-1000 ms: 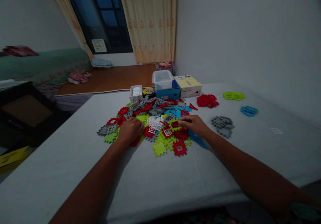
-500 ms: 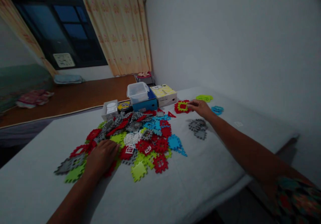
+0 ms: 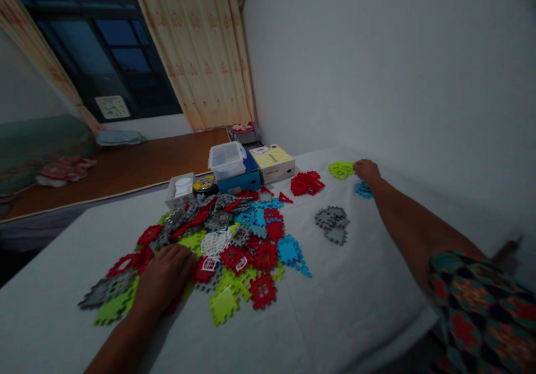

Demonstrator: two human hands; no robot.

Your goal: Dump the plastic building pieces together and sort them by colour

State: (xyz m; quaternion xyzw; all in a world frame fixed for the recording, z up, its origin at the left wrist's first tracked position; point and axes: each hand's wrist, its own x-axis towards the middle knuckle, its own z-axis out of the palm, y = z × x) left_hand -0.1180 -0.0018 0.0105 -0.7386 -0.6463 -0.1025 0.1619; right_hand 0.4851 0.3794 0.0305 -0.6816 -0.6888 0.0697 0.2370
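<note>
A heap of flat interlocking plastic tiles in red, grey, green, blue and white lies on the white-covered table. My left hand rests palm down on the heap's left side, fingers spread over red tiles and holding nothing. My right hand is stretched far to the right. Its fingers are curled at the edge of a small stack of green tiles, pinching a green tile there. A blue stack lies just under that wrist. A red stack and a grey stack lie apart from the heap.
Behind the heap stand a clear plastic tub on a blue box, a yellow-topped carton, a small white box and a round tin. A white wall runs along the right. The table's front edge is near my patterned sleeve.
My right hand left the heap, passed over the red stack with a green tile, and now reaches the green stack. My view swung right. The left hand stayed on the heap.
</note>
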